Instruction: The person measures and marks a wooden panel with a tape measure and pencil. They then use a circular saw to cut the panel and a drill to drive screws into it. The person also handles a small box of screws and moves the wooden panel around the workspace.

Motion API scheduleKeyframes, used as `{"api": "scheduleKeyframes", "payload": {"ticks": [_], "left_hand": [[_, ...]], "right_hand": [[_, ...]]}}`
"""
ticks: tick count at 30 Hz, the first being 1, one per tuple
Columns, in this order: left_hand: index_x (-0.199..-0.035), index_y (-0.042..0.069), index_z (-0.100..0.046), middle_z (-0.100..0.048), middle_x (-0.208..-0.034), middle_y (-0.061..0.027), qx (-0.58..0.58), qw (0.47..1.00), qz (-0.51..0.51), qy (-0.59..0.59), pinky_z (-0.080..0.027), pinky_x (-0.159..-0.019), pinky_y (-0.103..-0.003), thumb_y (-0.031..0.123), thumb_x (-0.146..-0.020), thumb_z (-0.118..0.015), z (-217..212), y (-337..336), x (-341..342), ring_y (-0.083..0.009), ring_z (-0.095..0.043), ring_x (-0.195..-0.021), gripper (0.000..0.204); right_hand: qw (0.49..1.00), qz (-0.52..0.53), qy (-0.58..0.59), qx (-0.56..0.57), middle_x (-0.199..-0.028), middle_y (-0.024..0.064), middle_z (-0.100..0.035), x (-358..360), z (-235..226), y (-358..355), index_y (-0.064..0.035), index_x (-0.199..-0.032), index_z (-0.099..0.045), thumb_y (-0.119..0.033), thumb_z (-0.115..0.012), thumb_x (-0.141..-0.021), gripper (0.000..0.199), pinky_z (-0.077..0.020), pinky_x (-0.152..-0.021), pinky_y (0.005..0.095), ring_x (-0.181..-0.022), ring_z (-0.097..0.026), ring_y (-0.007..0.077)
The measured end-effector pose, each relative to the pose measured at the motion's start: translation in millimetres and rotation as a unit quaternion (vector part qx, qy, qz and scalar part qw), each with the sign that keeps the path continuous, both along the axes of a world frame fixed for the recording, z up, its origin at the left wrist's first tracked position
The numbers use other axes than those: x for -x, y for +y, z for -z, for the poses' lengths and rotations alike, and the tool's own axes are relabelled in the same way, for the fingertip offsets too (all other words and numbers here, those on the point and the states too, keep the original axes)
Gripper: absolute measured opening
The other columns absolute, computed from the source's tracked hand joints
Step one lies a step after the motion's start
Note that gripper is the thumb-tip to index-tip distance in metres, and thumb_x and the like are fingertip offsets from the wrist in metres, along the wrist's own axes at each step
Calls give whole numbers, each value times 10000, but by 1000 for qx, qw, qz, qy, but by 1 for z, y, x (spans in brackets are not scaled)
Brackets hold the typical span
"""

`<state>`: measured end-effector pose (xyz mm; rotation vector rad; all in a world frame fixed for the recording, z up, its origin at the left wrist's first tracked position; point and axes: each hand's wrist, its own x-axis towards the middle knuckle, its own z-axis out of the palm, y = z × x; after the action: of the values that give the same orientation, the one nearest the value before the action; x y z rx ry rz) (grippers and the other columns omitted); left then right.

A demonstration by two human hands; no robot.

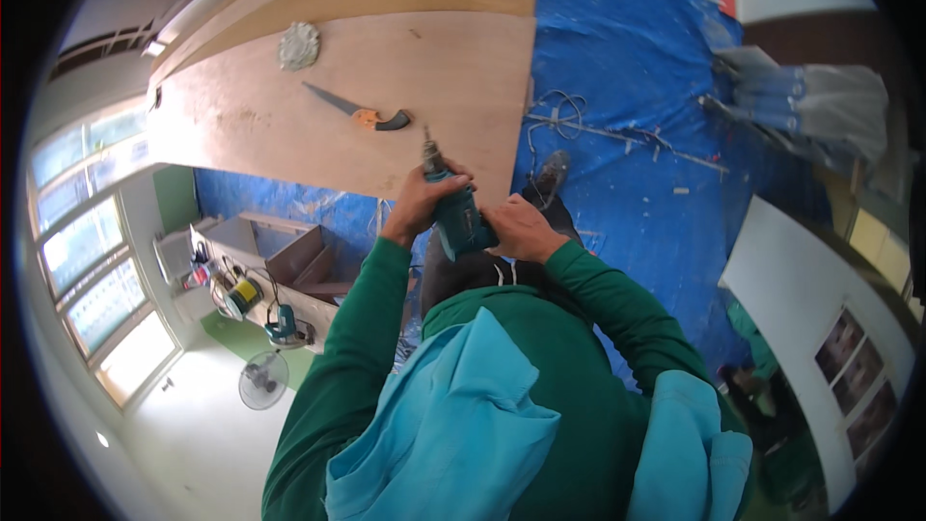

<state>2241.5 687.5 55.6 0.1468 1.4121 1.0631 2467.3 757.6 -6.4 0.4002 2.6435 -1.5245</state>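
Observation:
A teal power drill (458, 222) is held in front of my body, its chuck and bit tilted up toward the wooden board (463, 68). My left hand (415, 203) wraps around the drill's body just behind the chuck. At the rear of the drill, my right hand (523, 230) is closed with its fingers against the casing; its fingertips are partly hidden. A handsaw (365, 118) with an orange and black handle lies on the board, beyond the drill bit. Farther back on the board rests a crumpled pale bundle (299, 46).
Blue plastic sheeting (627, 68) covers the floor, with a cable (559, 116) and thin strips on it. At left, a bench (299, 304) carries several power tools beside a fan (263, 379). A white panel (810, 280) stands at right.

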Motion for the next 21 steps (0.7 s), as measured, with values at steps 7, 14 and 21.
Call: {"api": "scheduleKeyframes", "payload": {"ticks": [7, 14, 21], "left_hand": [[-1078, -21, -711, -743, -986, -99, 6, 990, 8, 142, -575, -785, -335, 244, -855, -850, 125, 34, 41, -155, -698, -893, 373], [-1160, -35, -717, -751, -981, -98, 18, 953, 94, 289, -572, -793, -342, 300, -870, -850, 189, 55, 75, -169, -693, -881, 463], [-1334, -34, -676, -757, -1135, -133, 6, 925, -43, 378, -571, -920, -359, 347, -935, -790, 166, -26, 91, -219, -728, -1050, 563]], "right_hand": [[986, 72, -48, -144, -867, 111, -725, 26, 84, 0, -113, -1329, -618, -325, -875, -752, 667, -480, -833, 451, -905, -721, 334], [968, 48, -104, -223, -917, 179, -760, 68, 125, 26, -101, -1325, -623, -410, -868, -782, 671, -517, -857, 481, -909, -734, 367], [963, -14, -110, -246, -784, 186, -741, 104, 116, 38, -90, -1242, -654, -458, -879, -766, 642, -548, -796, 483, -780, -735, 395]]}}
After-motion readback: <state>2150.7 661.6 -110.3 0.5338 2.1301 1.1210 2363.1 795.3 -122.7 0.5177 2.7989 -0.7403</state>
